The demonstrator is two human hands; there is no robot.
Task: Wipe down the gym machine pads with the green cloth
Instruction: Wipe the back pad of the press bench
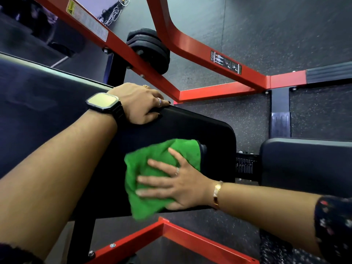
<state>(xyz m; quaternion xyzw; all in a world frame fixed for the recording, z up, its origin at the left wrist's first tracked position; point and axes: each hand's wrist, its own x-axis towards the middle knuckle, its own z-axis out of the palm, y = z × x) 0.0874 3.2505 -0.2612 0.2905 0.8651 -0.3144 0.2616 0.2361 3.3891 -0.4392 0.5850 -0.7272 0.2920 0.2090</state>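
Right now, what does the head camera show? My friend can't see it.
A right hand presses a green cloth flat on a black pad, while the left hand grips the pad's top edge. Red frame bars and weight plates sit behind.

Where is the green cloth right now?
Head view, lower centre: the green cloth lies on the black pad under the flat right hand, below the left hand gripping the pad's far edge.

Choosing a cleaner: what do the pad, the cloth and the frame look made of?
Pad: smooth black vinyl or leatherette, judging by its sheen. Cloth: green fuzzy fabric, maybe microfibre. Frame: red painted metal, glossy, bolted.
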